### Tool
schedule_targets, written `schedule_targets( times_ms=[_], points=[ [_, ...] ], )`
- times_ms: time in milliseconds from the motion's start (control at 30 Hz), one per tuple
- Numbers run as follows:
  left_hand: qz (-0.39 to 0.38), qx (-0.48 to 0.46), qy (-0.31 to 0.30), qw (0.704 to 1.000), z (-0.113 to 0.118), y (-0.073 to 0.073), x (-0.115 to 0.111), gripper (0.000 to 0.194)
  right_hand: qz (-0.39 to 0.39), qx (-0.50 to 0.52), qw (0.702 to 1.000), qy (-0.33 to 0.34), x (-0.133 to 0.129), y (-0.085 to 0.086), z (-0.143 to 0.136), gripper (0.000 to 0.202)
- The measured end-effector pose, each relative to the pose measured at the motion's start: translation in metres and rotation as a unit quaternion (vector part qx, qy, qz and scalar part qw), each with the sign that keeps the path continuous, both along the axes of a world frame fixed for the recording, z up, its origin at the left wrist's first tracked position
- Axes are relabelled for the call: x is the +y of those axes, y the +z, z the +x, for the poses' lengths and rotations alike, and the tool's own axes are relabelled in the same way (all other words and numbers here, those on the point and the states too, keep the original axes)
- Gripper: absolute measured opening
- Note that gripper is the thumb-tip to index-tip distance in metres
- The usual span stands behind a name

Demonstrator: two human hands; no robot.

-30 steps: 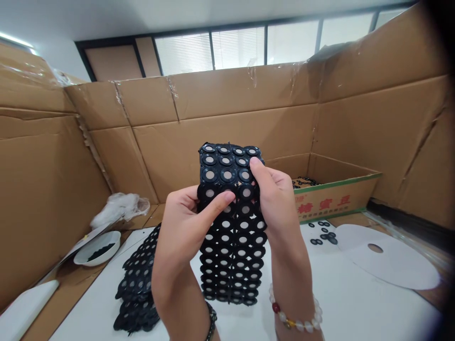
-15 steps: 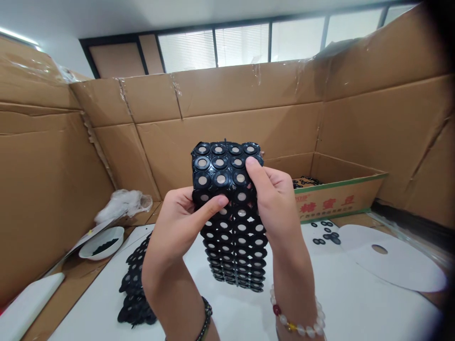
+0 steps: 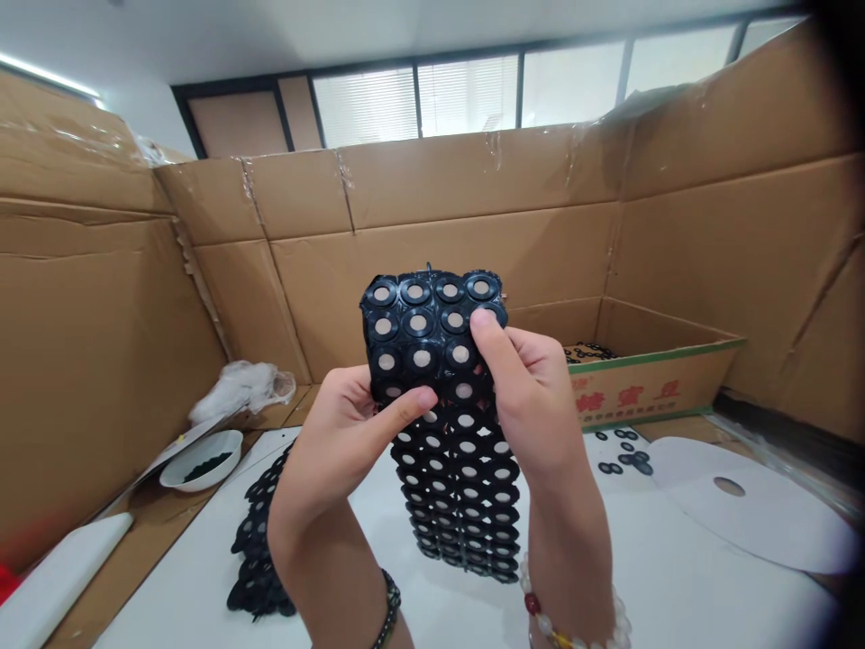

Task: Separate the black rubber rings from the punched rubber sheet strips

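Observation:
A long sheet of joined black rubber rings (image 3: 422,358) hangs in front of me, with pale round centres showing through the rings. My left hand (image 3: 344,442) grips its left edge, the thumb lying across the front. Higher up on the right edge, my right hand (image 3: 533,388) pinches the sheet with its thumb over a ring. The fingers of both hands are mostly hidden behind it. Below my grip the sheet bends and trails down over the white table. Partly behind my left forearm lies a pile of similar black ring sheets (image 3: 260,550).
On the left stand a white bowl (image 3: 226,446) with small black pieces and a crumpled clear plastic bag (image 3: 243,392). Several loose black rings (image 3: 635,460) and a white disc with a hole (image 3: 770,509) lie right. Cardboard walls (image 3: 473,180) surround the table; an open box (image 3: 662,383) stands behind.
The upper part of the sheet is slightly nearer and tilted more toward me. Its hanging end has swung a little to the right and lower. Both hands keep their grip.

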State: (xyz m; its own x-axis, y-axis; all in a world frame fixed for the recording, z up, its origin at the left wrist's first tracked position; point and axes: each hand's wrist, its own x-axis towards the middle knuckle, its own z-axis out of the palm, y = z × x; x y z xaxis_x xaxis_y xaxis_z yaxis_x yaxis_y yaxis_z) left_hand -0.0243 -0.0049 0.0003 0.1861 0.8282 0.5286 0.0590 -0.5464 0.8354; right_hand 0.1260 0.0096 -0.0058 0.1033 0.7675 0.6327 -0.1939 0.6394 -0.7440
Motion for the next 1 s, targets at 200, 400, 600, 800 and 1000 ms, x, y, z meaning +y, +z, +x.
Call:
schedule_targets(
  times_ms=[200, 400, 600, 800, 1000],
  points=[
    [0.01, 0.038, -0.004, 0.999, 0.0, 0.0, 0.002, 0.01, -0.017, 0.006, 0.999, 0.034, 0.003, -0.002, 0.003, 0.054],
    [0.0, -0.003, 0.042, 0.999, 0.009, -0.001, -0.003, 0.016, -0.05, 0.069, 0.996, -0.024, 0.007, -0.005, 0.001, 0.044],
    [-0.006, -0.067, 0.065, 0.996, 0.017, 0.0, -0.004, 0.018, -0.059, 0.084, 0.992, 0.073, 0.012, -0.005, 0.002, 0.051],
    [0.019, -0.114, 0.096, 0.989, 0.018, -0.001, 0.0, 0.012, -0.063, 0.021, 0.97, 0.236, 0.014, -0.001, 0.019, 0.071],
    [0.023, -0.16, 0.131, 0.978, 0.02, 0.001, -0.001, 0.01, -0.02, -0.03, 0.977, 0.21, 0.011, -0.002, 0.021, 0.041]
  ],
)
